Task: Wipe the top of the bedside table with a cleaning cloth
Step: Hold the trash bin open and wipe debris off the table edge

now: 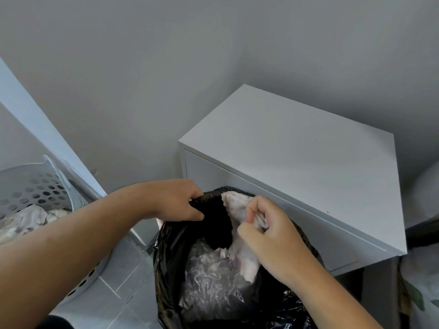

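The white bedside table (297, 157) stands in the corner at right, its top bare. In front of it is a black bin bag (213, 219) holding crumpled clear plastic (211, 276). My left hand (175, 200) grips the bag's rim and holds it open. My right hand (268, 236) is closed on a pale, speckled cleaning cloth (235, 205), which hangs inside the bag's mouth against its far side.
A white perforated laundry basket (35, 188) with clothes in it sits at the left on the grey tiled floor (123, 288). Grey walls meet behind the table. A dark object and pale fabric show at the right edge.
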